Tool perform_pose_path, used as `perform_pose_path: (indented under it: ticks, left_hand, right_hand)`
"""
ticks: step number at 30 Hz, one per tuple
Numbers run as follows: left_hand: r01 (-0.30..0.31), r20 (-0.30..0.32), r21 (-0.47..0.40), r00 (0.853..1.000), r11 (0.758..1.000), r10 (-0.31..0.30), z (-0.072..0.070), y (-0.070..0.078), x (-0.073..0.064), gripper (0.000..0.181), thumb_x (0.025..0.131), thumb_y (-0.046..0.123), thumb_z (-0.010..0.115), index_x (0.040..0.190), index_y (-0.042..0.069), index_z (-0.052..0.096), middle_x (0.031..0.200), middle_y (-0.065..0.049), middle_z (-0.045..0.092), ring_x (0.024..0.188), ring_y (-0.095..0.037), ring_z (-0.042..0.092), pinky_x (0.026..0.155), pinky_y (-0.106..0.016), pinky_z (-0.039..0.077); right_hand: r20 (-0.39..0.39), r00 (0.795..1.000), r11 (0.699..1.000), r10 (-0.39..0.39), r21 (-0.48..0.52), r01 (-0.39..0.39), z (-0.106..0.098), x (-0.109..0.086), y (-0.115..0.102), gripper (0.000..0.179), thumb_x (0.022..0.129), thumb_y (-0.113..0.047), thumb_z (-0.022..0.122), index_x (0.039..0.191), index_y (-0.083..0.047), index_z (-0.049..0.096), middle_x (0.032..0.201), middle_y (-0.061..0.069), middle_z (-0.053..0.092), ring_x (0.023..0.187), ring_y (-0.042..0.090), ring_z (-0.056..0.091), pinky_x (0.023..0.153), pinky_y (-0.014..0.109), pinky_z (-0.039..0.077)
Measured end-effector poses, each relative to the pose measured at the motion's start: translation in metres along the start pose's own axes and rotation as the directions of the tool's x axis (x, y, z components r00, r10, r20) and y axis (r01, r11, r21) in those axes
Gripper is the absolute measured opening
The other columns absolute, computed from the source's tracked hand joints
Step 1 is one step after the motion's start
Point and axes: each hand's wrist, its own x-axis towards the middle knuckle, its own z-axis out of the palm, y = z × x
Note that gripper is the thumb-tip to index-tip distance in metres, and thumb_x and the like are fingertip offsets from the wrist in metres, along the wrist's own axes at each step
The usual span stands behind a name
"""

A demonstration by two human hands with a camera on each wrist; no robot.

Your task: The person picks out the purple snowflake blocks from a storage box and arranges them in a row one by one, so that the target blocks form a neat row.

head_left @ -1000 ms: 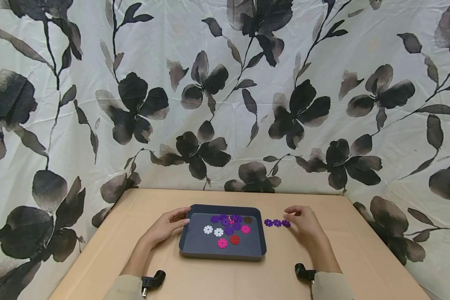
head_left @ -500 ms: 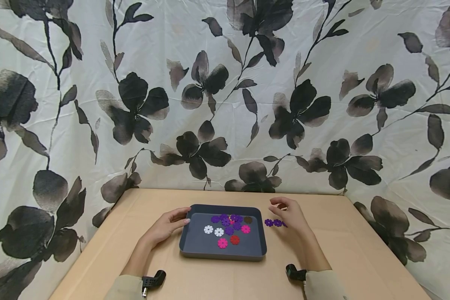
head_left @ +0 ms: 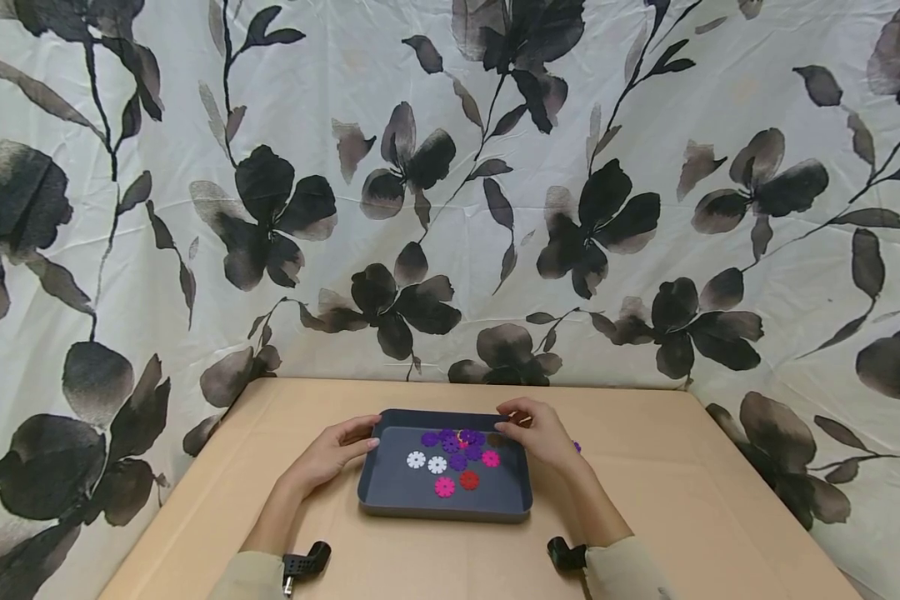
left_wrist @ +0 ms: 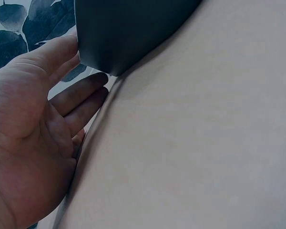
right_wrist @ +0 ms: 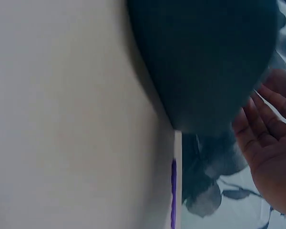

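A dark grey tray (head_left: 397,492) on the table holds several notched plastic snowflake discs. A purple disc (head_left: 457,461), a white disc (head_left: 416,459), a pink disc (head_left: 444,487) and a red disc (head_left: 468,479) are among them. My left hand (head_left: 333,454) holds the tray's left side, thumb at the rim and fingers along the outer wall. Over the far right corner of the tray hovers my right hand (head_left: 540,433), fingers loosely bent, no disc visible in it. It partly covers a brown disc (head_left: 497,439). Beyond its wrist peeks a purple disc chain (head_left: 577,447), mostly hidden.
The tan table (head_left: 450,567) reaches back to a white cloth (head_left: 495,250) printed with dark flowers. A black wrist camera (head_left: 307,558) sits on the left arm, another wrist camera (head_left: 566,554) on the right.
My right hand has moved left from the purple disc chain to the tray's far right corner, and its arm now hides most of the chain. My left hand and the tray have stayed put.
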Motion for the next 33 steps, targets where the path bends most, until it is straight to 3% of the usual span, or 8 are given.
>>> perform_pose_path:
  ticks: [9, 14, 18, 23, 33]
  left_hand:
    - [-0.006, -0.004, 0.012, 1.0, 1.0, 0.006, 0.0, 0.001, 0.001, 0.059, 0.099, 0.03, 0.072, 0.151, 0.009, 0.053, 0.157, -0.014, 0.053, 0.146, -0.036, 0.048, 0.121, -0.052, 0.039]
    - [-0.005, 0.001, 0.008, 1.0, 1.0, 0.005, 0.0, -0.001, 0.001, 0.06, 0.099, 0.031, 0.073, 0.151, 0.009, 0.054, 0.156, -0.014, 0.053, 0.146, -0.036, 0.049, 0.12, -0.051, 0.04]
    - [-0.004, 0.004, 0.004, 1.0, 1.0, 0.004, 0.001, -0.001, 0.0, 0.061, 0.098, 0.033, 0.074, 0.151, 0.01, 0.054, 0.156, -0.015, 0.053, 0.146, -0.036, 0.049, 0.12, -0.052, 0.04]
    - [-0.004, 0.004, 0.009, 1.0, 1.0, 0.004, 0.001, 0.0, 0.0, 0.062, 0.098, 0.033, 0.074, 0.151, 0.01, 0.054, 0.156, -0.014, 0.053, 0.146, -0.036, 0.049, 0.121, -0.052, 0.039]
    - [0.001, -0.002, 0.007, 1.0, 1.0, -0.001, 0.0, -0.001, 0.0, 0.06, 0.099, 0.03, 0.073, 0.152, 0.009, 0.053, 0.156, -0.015, 0.053, 0.146, -0.036, 0.049, 0.121, -0.053, 0.039]
  right_hand:
    - [0.122, 0.991, 0.997, -0.058, -0.037, 0.063, 0.028, 0.008, -0.009, 0.028, 0.093, -0.012, 0.079, 0.118, -0.001, 0.075, 0.11, 0.017, 0.074, 0.083, 0.011, 0.06, 0.072, 0.021, 0.052]
    - [0.253, 0.965, 0.995, -0.071, -0.051, 0.086, 0.043, 0.011, -0.012, 0.026, 0.092, -0.01, 0.079, 0.116, -0.001, 0.075, 0.107, 0.017, 0.074, 0.079, 0.012, 0.06, 0.065, 0.022, 0.052]
    - [0.328, 0.942, 0.987, -0.063, -0.12, 0.108, 0.05, 0.012, -0.014, 0.026, 0.091, -0.012, 0.081, 0.115, -0.005, 0.076, 0.1, 0.009, 0.074, 0.075, 0.01, 0.057, 0.062, 0.022, 0.049]
    - [0.362, 0.93, 0.976, -0.068, -0.169, 0.138, 0.056, 0.012, -0.014, 0.024, 0.09, -0.013, 0.082, 0.113, -0.006, 0.077, 0.1, 0.007, 0.074, 0.072, 0.007, 0.053, 0.063, 0.021, 0.046]
    - [0.388, 0.921, 0.97, -0.033, -0.211, 0.123, 0.061, 0.014, -0.013, 0.018, 0.089, -0.011, 0.083, 0.106, -0.011, 0.078, 0.106, 0.002, 0.074, 0.077, 0.01, 0.055, 0.069, 0.021, 0.048]
